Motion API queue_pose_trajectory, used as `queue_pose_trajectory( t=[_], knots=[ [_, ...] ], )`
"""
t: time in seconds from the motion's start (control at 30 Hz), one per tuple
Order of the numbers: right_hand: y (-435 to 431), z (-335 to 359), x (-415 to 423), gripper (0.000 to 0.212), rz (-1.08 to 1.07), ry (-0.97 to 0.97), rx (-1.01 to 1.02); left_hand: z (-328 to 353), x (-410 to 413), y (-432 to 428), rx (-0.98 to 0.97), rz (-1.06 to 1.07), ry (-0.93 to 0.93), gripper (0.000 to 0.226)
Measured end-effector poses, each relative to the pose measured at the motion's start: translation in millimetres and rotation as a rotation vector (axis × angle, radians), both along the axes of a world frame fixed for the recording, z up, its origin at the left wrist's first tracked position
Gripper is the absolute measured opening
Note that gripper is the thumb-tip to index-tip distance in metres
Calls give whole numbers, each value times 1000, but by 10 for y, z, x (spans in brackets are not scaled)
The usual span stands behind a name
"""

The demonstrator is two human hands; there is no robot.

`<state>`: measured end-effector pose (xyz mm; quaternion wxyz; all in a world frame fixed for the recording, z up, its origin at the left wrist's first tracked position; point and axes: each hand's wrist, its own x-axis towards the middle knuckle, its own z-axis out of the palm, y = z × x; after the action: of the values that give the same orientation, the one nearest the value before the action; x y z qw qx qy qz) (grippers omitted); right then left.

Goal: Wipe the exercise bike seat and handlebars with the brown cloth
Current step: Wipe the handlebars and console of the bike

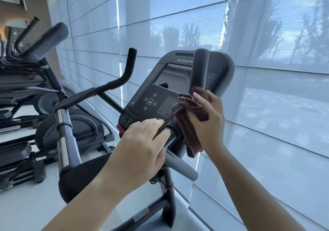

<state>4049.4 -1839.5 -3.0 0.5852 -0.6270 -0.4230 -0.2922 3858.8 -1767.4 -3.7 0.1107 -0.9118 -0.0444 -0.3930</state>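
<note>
The exercise bike's console (156, 95) faces me in the middle of the view. Its right handlebar grip (199, 67) rises upright in front of the console. My right hand (208, 122) presses the brown cloth (188, 117) around the base of that grip, and the cloth's loose end hangs down below the hand. My left hand (142, 150) rests on the handlebar crossbar (173, 131) just under the console, fingers curled over it. The left handlebar (124, 74) curves up at centre left. The dark seat (80, 175) sits low at lower left, partly behind my left forearm.
Sheer window blinds (267, 70) fill the wall right behind the bike. Other exercise machines (35, 88) stand in a row to the left on a pale floor. A short grey side grip (181, 166) sticks out below my hands.
</note>
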Motion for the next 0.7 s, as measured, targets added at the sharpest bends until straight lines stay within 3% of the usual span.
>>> queue_pose_trajectory(
  t=[0.1, 0.23, 0.33, 0.5, 0.7],
  knots=[
    [52, 305, 131, 39, 22, 42, 84, 5, 94, -96, 47, 17, 3, 29],
    [109, 794, 368, 37, 70, -25, 118, 60, 300, -196, 53, 56, 8, 40],
    [46, 578, 400, 40, 175, -52, 101, 75, 395, -222, 71, 70, 25, 39],
    [-22, -106, 227, 42, 295, 92, 141, 4, 421, -208, 107, 111, 68, 41],
    [163, 698, 476, 39, 221, 66, 192, -67, 390, -197, 82, 122, 70, 46]
  ],
)
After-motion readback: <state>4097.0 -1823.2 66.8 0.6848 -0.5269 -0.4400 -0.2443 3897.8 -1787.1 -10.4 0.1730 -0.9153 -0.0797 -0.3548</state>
